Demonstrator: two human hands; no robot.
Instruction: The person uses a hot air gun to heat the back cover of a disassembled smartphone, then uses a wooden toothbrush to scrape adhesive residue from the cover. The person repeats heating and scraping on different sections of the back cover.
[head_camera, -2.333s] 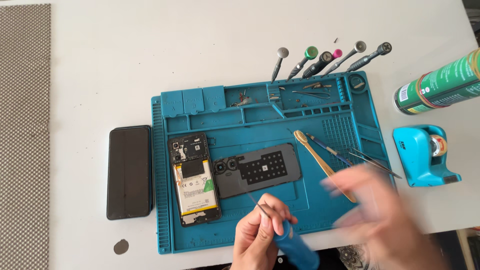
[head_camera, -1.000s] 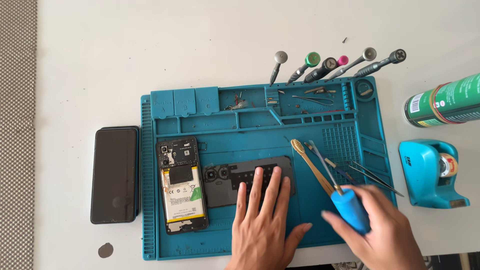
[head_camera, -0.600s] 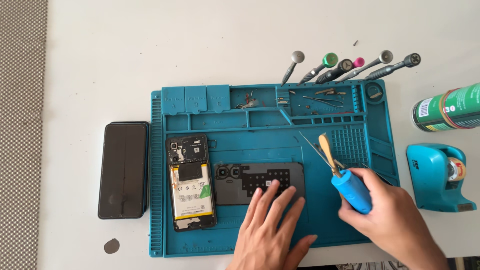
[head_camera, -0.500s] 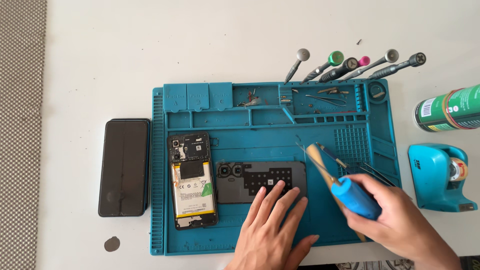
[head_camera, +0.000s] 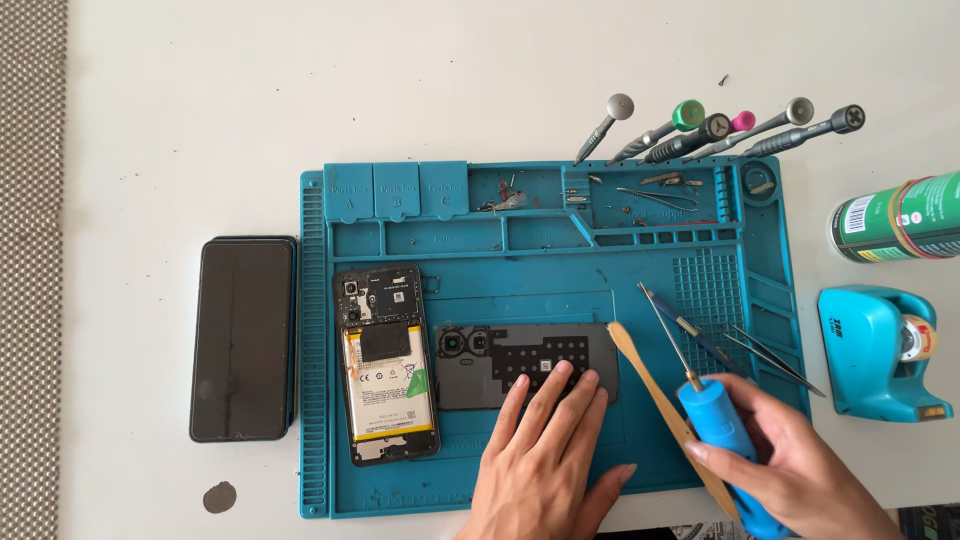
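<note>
Left hand (head_camera: 545, 455) flat; right hand (head_camera: 800, 475) apparently gripping.

My left hand (head_camera: 545, 455) covers the lower right part of the dark back cover (head_camera: 500, 365). At five o'clock my right hand (head_camera: 790, 470) hides most of the blue tool handle (head_camera: 715, 420), whose end the bottom edge cuts off. At three o'clock the green can (head_camera: 895, 215) runs off frame.

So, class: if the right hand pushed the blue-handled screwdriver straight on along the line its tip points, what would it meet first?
The right hand aims the blue-handled screwdriver up and left. Its tip ends over bare teal mat; further along that line lie the mat's small tray compartments. Tip height is unclear.
</note>
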